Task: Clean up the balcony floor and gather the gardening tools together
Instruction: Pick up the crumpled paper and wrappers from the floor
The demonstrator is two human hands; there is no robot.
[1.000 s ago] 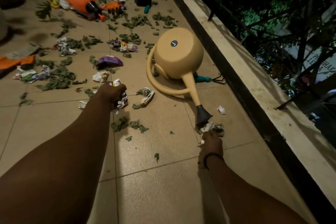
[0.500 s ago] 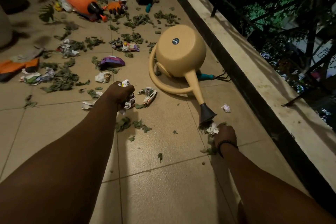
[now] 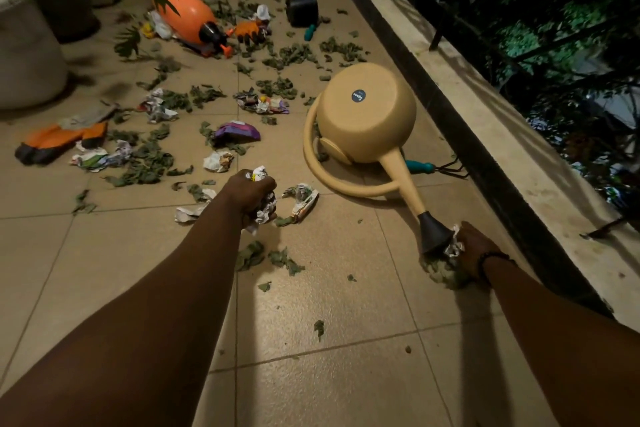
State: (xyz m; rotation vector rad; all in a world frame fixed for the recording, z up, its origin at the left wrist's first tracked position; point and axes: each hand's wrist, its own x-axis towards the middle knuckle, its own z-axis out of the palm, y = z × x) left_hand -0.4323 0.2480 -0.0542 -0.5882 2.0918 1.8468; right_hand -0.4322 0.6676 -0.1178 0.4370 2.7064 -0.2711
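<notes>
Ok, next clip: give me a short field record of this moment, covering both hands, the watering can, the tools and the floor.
left hand: grips crumpled paper
right hand: grips paper and leaves beside the rose of the watering can
watering can: on its side, base toward the camera
hand rake: teal handle, between can and ledge
sprayer: orange, lying at the far end
gloves: orange, on the floor at left
floor: leaves and paper scraps still scattered

Beige tiled floor (image 3: 329, 315) under dim warm light; pale parapet (image 3: 485, 114) along its right edge, dark railing (image 3: 436, 38) and night foliage (image 3: 561, 31) beyond.
</notes>
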